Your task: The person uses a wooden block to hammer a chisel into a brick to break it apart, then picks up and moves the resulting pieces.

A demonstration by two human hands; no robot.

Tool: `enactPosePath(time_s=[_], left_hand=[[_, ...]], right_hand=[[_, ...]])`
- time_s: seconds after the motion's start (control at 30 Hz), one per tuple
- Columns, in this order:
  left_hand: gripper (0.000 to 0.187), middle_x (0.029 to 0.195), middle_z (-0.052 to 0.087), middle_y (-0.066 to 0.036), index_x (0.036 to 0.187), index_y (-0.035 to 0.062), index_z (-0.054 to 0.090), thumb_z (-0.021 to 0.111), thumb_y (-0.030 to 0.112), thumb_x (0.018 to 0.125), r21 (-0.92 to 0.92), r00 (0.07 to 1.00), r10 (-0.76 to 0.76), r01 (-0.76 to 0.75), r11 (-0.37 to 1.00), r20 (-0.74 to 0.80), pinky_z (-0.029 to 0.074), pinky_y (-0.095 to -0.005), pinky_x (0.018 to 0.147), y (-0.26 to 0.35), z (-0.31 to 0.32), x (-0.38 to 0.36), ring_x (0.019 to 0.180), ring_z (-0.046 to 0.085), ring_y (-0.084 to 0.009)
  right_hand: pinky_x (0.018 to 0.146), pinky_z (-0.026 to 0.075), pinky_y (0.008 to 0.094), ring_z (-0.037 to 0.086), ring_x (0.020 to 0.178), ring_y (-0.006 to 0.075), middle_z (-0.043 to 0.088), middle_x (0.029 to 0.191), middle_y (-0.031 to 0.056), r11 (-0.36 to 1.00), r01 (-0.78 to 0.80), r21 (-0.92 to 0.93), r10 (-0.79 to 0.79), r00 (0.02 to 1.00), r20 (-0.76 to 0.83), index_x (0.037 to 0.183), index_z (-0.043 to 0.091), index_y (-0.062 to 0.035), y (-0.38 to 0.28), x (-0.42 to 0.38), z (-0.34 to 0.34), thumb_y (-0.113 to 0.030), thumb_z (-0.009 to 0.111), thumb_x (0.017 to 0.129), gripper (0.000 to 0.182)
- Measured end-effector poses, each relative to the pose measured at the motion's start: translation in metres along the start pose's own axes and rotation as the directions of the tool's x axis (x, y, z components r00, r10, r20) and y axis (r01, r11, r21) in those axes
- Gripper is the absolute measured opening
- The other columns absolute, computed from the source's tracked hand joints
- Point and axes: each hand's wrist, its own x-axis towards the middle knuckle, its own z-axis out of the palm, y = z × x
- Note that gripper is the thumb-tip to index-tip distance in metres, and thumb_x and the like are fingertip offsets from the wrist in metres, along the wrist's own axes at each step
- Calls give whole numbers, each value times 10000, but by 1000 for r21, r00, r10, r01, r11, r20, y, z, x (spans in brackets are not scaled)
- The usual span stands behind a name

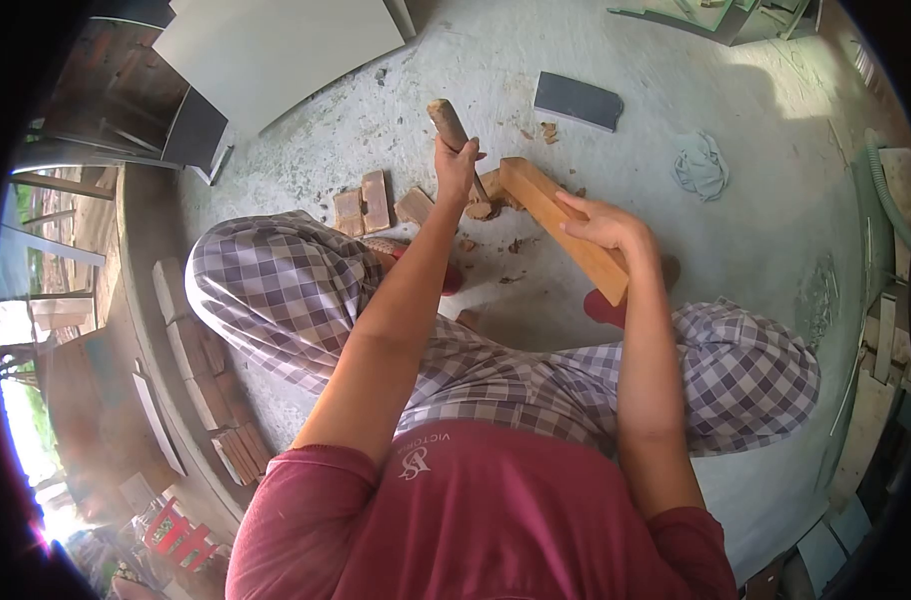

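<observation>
My left hand (457, 172) is closed round a tool's thick, round wooden handle (447, 122). The handle's worn end points up and away from me. Below the fist a narrower part runs down to a brown wooden lump (480, 210) near the floor; I cannot make out what kind of tool it is. My right hand (610, 228) grips a long orange-brown wooden block (561, 228), fingers over its upper face and edge. This block slants between my feet, its far end close to the tool. Wood chips (516, 245) lie around them.
Small wooden blocks (376, 203) lie left of the tool. Farther off are a dark flat slab (579, 101), a crumpled pale cloth (700, 166) and a large grey panel (286, 50). Bricks (198, 360) line the left side; glass sheets (691, 18) stand at the back right.
</observation>
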Motion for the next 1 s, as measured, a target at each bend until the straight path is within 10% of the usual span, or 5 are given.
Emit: enactPosePath(time_s=[0.07,0.17,1.0], left_hand=[[287,827,531,-62,1028,30,430,612,78,811,206,948,-310,290,934,71,530,-273,527,-1,-4,-12,603,594,-154],[257,850,532,-78,993,2,453,606,59,793,333,944,-326,294,896,43,559,-283,539,0,-5,-23,693,577,-149],[380,966,484,-98,1133,-7,385,599,21,820,12,952,193,-196,981,-239,554,-331,705,20,-6,13,808,555,-170]], right_hand=[[1003,358,351,468,1211,308,454,1352,171,1000,-2,6,2,1000,0,1419,303,-300,2,0,0,-391,583,816,672],[1003,358,351,467,1212,309,455,1350,174,999,-23,31,23,1000,18,1418,305,-304,0,1,-1,-391,583,816,668],[1024,361,381,452,1230,305,431,1377,137,996,-76,-48,74,997,-25,1411,312,-322,-17,0,2,-425,573,813,662]])
